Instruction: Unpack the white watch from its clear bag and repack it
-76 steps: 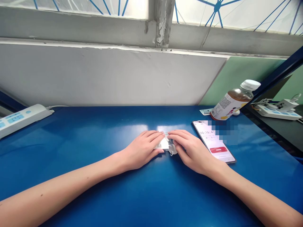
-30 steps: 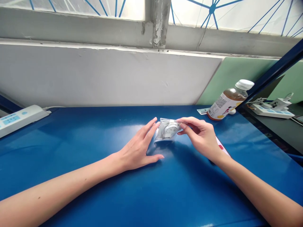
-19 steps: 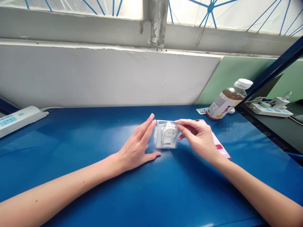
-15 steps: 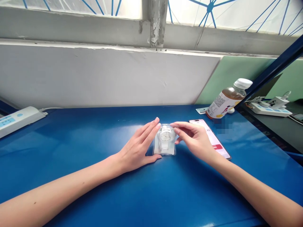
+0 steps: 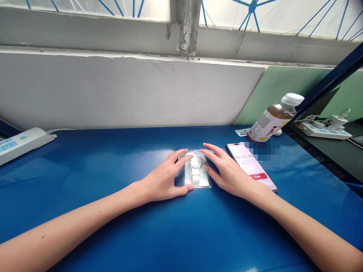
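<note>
A white wristwatch [image 5: 195,174] lies in a clear plastic bag [image 5: 205,183] on the blue table. From the left, my left hand [image 5: 166,175] rests at the bag, its thumb by the lower left corner and its fingers over the upper left part. My right hand [image 5: 227,170] is at the bag's right side, fingers apart, with fingertips by the upper right edge. Neither hand is closed round anything. The fingers partly cover the bag's upper corners, and glare on the plastic blurs the watch dial.
Just right of my right hand lies a phone [image 5: 259,176] with a timer on its screen. Behind it a drink bottle [image 5: 272,119] leans near a blue post, beside a small card [image 5: 242,132]. Power strips [image 5: 25,141] sit at far left and far right.
My right hand has let go of the bag's upper right corner, and its fingers have spread. My left fingers have bent down onto the bag's upper left part.
</note>
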{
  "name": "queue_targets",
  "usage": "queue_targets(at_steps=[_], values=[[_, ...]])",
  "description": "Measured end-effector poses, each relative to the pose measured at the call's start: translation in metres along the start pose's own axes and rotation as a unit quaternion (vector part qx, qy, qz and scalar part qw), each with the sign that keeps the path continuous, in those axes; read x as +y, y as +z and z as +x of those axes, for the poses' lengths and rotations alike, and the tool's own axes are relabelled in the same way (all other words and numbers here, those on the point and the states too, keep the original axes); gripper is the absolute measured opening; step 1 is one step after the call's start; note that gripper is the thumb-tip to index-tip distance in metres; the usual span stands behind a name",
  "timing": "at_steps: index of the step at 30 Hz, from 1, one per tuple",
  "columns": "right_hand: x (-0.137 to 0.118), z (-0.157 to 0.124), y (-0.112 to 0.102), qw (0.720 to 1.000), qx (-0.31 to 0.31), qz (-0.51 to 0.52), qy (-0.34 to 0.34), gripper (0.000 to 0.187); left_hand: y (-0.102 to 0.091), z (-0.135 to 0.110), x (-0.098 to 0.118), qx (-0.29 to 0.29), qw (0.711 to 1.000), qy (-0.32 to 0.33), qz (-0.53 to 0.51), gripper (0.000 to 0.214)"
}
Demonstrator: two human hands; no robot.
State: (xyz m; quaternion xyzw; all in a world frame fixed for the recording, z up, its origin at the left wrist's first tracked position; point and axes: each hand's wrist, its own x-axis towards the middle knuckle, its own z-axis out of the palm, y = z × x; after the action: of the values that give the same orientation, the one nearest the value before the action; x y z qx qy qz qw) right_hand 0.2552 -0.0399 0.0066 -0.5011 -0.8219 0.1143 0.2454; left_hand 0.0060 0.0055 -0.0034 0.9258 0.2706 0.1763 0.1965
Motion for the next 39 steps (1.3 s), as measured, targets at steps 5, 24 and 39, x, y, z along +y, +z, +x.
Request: queue_targets(at_steps=[5,24,39], values=[[0.000,0.000,-0.010,0.986,-0.132,-0.069,-0.077,0.081,0.001,0.001,0.002,-0.010,0.999,-0.003,0.034,0.079],[0.008,0.000,-0.013,0.985,-0.170,-0.037,0.001,0.102,-0.010,0.003,-0.006,-0.068,0.995,0.000,0.072,0.081],[0.006,0.001,-0.011,0.984,-0.156,-0.078,-0.021,0.088,-0.009,0.004,-0.005,-0.053,0.996,-0.007,0.073,0.078]])
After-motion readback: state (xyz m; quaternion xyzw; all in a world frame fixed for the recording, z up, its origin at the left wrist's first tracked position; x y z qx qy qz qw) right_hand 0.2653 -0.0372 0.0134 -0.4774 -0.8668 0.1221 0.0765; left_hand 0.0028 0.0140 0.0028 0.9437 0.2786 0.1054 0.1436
